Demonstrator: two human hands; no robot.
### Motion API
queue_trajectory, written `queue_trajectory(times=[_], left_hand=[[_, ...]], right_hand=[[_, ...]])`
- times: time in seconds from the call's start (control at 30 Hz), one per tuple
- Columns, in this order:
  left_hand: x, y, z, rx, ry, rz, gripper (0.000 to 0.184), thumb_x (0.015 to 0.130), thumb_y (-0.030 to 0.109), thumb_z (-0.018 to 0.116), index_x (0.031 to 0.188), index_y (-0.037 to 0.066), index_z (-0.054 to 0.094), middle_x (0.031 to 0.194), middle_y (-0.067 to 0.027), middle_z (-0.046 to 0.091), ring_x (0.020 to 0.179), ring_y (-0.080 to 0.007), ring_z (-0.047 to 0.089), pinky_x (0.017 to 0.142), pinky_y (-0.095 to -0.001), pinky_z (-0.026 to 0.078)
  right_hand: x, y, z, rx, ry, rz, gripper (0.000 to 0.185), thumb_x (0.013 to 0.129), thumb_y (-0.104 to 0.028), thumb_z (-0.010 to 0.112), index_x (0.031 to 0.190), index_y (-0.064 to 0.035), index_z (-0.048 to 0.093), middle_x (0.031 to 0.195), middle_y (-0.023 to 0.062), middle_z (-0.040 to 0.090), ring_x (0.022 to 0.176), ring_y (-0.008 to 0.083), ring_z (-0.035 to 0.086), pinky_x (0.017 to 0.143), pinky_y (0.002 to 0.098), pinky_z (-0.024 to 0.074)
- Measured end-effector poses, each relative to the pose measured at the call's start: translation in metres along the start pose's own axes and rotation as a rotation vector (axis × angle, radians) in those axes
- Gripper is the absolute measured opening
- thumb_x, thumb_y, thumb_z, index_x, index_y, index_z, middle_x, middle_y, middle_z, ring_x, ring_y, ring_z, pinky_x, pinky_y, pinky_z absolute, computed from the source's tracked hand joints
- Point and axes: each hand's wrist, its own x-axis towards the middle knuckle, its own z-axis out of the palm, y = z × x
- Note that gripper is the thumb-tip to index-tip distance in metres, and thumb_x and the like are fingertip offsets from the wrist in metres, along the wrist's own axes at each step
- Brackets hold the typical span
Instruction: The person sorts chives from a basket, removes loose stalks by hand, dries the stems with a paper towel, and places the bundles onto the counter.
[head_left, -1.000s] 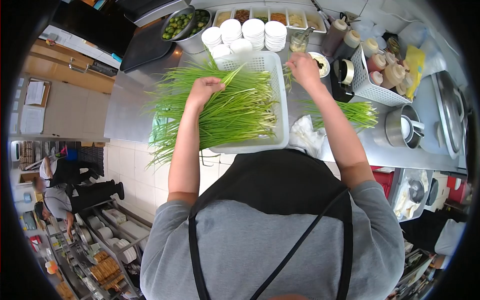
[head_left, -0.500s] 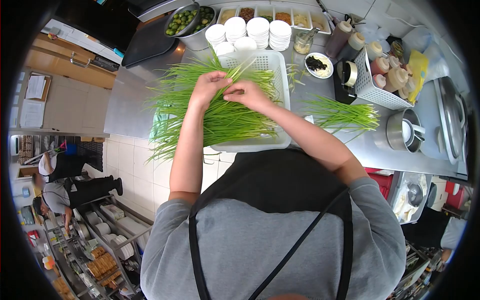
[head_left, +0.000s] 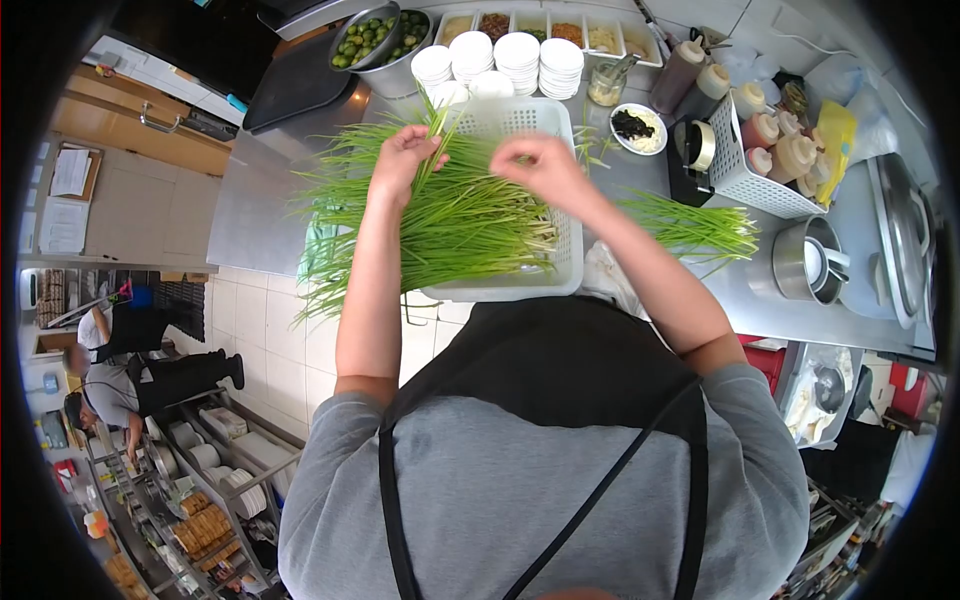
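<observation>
Long green stalks [head_left: 460, 225] with pale ends lie heaped across a white perforated basket [head_left: 572, 240], their tips hanging over its left side. My left hand [head_left: 405, 162] is closed on a few green stalks above the upper left of the heap. Over the basket's right part, my right hand [head_left: 538, 165] has its fingers pinched together; whatever is between them, if anything, is too small to make out. A smaller bunch of stalks [head_left: 695, 228] lies on the metal counter to the right, with some scraps [head_left: 592, 148] by the basket's right edge.
Behind the basket are stacked white dishes [head_left: 516, 62], a bowl of green fruit [head_left: 365, 42] and a jar [head_left: 606, 82]. A dish of dark and white food [head_left: 638, 130], sauce bottles [head_left: 795, 155] and metal pots [head_left: 806, 262] stand right. Two people [head_left: 115, 385] are at far left.
My right hand went from the scraps beside the basket to my left hand, then drew back rightward over the basket. My left hand stays near its place, its stalks now more upright.
</observation>
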Motion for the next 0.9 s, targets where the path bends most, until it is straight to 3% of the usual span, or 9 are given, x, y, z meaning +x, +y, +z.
queue_trajectory(times=[0.2,0.27,0.43,0.53,0.57,0.63,0.7,0.77,0.9], left_hand=[[-0.006,0.004,0.017,0.189,-0.002,-0.139,0.026,0.075,0.018,0.064,0.091,0.000,0.056,0.070,-0.0035,0.057,0.058,-0.0094,0.050,0.050,-0.0226,0.039],[-0.007,0.001,0.026,0.546,-0.035,-0.087,0.028,0.068,0.023,0.070,0.078,0.000,0.059,0.060,-0.0027,0.053,0.054,-0.0101,0.048,0.050,-0.0243,0.038],[-0.004,-0.013,0.034,1.147,-0.079,-0.039,0.027,0.058,0.023,0.074,0.070,0.002,0.062,0.074,-0.0158,0.062,0.072,-0.0302,0.060,0.066,-0.0374,0.045],[-0.001,-0.026,0.028,1.194,-0.074,0.030,0.028,0.058,0.023,0.073,0.072,0.001,0.062,0.072,-0.0149,0.061,0.069,-0.0296,0.059,0.065,-0.0366,0.044],[-0.002,-0.022,0.026,1.195,-0.075,0.030,0.028,0.058,0.023,0.073,0.072,0.001,0.062,0.072,-0.0149,0.061,0.069,-0.0296,0.059,0.065,-0.0366,0.044],[-0.003,-0.012,0.023,0.925,-0.097,0.059,0.024,0.064,0.023,0.070,0.068,0.001,0.061,0.057,-0.0055,0.054,0.054,-0.0150,0.049,0.054,-0.0283,0.039],[-0.007,0.005,0.025,0.722,-0.132,-0.016,0.023,0.068,0.023,0.069,0.068,0.002,0.060,0.056,-0.0016,0.051,0.053,-0.0109,0.044,0.051,-0.0254,0.036],[-0.010,0.013,0.030,0.476,-0.152,-0.055,0.017,0.074,0.019,0.066,0.069,0.004,0.059,0.056,0.0052,0.047,0.050,-0.0033,0.037,0.046,-0.0199,0.028],[-0.015,0.021,0.036,0.430,-0.171,-0.016,0.016,0.074,0.018,0.066,0.070,0.004,0.059,0.056,0.0047,0.047,0.049,-0.0037,0.037,0.045,-0.0200,0.029]], right_hand=[[0.020,0.031,-0.081,-0.299,0.055,0.150,0.012,0.069,-0.011,0.067,0.075,-0.0048,0.059,0.069,0.0029,0.057,0.065,0.0133,0.054,0.060,0.0252,0.0432],[0.021,0.049,-0.095,-0.406,-0.010,0.271,0.011,0.069,-0.012,0.062,0.078,-0.0066,0.058,0.071,0.0069,0.061,0.069,0.0196,0.059,0.062,0.0311,0.0449],[0.018,0.053,-0.102,-0.735,-0.008,0.388,0.014,0.066,-0.008,0.059,0.080,-0.0085,0.059,0.077,0.0085,0.062,0.076,0.0250,0.059,0.066,0.0344,0.0446],[0.011,0.072,-0.097,-0.942,-0.050,0.291,0.016,0.066,-0.011,0.061,0.082,-0.0091,0.060,0.084,0.0103,0.061,0.082,0.0277,0.058,0.070,0.0365,0.0441],[0.009,0.074,-0.092,-0.918,0.027,0.215,0.016,0.067,-0.012,0.061,0.083,-0.0094,0.061,0.086,0.0107,0.061,0.084,0.0284,0.057,0.071,0.0367,0.0439],[0.009,0.078,-0.084,-0.890,0.103,0.139,0.017,0.067,-0.012,0.062,0.084,-0.0096,0.061,0.088,0.0111,0.060,0.086,0.0292,0.056,0.072,0.0368,0.0437],[0.011,0.064,-0.061,-0.494,0.075,0.128,0.019,0.067,-0.015,0.064,0.086,-0.0101,0.063,0.088,0.0111,0.060,0.085,0.0292,0.056,0.074,0.0351,0.0437],[0.014,0.047,-0.033,-0.220,-0.003,0.154,0.014,0.072,-0.014,0.064,0.086,-0.0087,0.064,0.080,0.0061,0.062,0.075,0.0183,0.059,0.070,0.0287,0.0454],[0.017,0.026,0.005,0.277,-0.107,0.247,0.016,0.075,-0.017,0.064,0.085,-0.0045,0.065,0.078,0.0037,0.063,0.073,0.0108,0.057,0.069,0.0244,0.0443]])
